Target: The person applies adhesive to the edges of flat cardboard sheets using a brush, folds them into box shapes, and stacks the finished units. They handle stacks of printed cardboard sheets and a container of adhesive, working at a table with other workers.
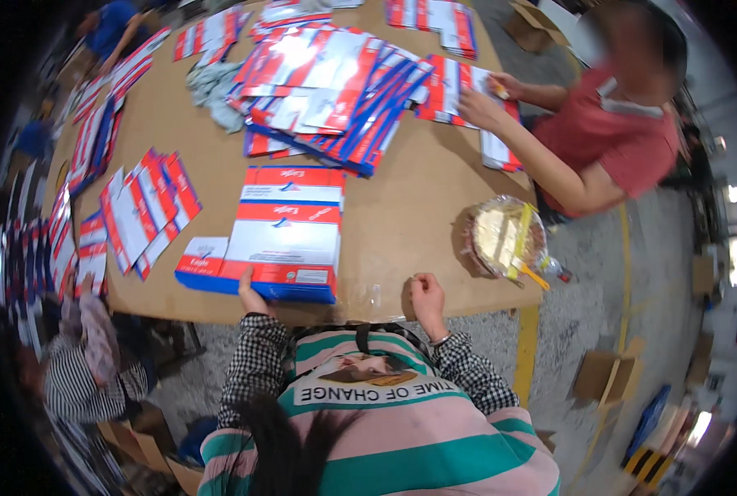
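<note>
In front of me lies a neat stack of flat, unfolded cartons (290, 240), red, white and blue, with a side flap sticking out to the left. My left hand (257, 291) grips its near edge, the thumb showing against the front; the other fingers are mostly hidden. Further right, beside the table's near edge, my right hand (427, 299) rests with its fingers curled in; whatever may be inside them does not show. A round tub of pale paste (494, 236), wrapped in plastic, stands right of that hand, with a yellow-handled brush (529, 271) on it.
A large pile of similar flat cartons (327, 91) covers the far middle of the table (385, 219). Smaller fanned cartons (149, 207) lie at left, near a grey-green cloth (215, 95). A co-worker in a red shirt (608, 153) handles cartons at the right; others work at left.
</note>
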{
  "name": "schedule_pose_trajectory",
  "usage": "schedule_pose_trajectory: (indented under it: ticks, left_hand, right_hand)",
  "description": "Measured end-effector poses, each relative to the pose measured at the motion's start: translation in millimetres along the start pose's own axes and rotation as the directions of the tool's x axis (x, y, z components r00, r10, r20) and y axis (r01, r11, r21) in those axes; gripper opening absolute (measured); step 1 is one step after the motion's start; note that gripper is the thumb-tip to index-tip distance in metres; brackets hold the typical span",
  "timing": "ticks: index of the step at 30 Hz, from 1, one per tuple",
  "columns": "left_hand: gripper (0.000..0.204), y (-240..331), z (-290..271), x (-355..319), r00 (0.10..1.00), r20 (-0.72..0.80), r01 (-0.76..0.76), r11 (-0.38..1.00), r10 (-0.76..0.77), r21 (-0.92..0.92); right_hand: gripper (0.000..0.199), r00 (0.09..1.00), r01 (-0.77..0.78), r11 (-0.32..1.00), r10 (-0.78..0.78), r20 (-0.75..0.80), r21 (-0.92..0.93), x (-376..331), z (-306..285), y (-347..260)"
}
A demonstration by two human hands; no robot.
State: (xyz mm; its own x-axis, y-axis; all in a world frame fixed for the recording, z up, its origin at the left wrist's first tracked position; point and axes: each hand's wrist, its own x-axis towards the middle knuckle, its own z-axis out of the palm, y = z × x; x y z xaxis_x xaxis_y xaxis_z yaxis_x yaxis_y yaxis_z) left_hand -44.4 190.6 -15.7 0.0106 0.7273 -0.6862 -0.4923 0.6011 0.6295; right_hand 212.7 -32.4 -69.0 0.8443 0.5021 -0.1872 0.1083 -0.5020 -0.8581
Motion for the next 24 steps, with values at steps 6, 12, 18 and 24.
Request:
schedule_pose_trajectory:
  ticks: [6,12,18,24]
  left_hand:
    - [0.052,4.6,5.4,6.6,0.998,0.053,0.017,0.998,-0.021,0.066]
    - [0.052,18.0,7.0,11.8,0.989,0.104,0.103,0.993,-0.109,0.061]
    - [0.051,7.6,-12.5,34.6,0.987,0.134,0.085,0.996,-0.088,0.026]
    - [0.049,8.8,-14.7,31.3,0.995,0.086,0.047,0.996,-0.053,0.074]
  right_hand:
    - [0.012,0.993,-0.057,0.971,0.030,-0.118,-0.232,-9.7,0.2,-32.5]
    - [0.012,0.985,-0.018,0.969,-0.025,-0.172,-0.244,-12.4,-2.1,-30.0]
    - [0.014,0.985,-0.040,0.973,0.000,-0.170,-0.229,-11.7,-0.7,-23.0]
    - [0.015,0.987,-0.036,0.969,-0.003,-0.158,-0.245,-9.6,-0.6,-27.0]
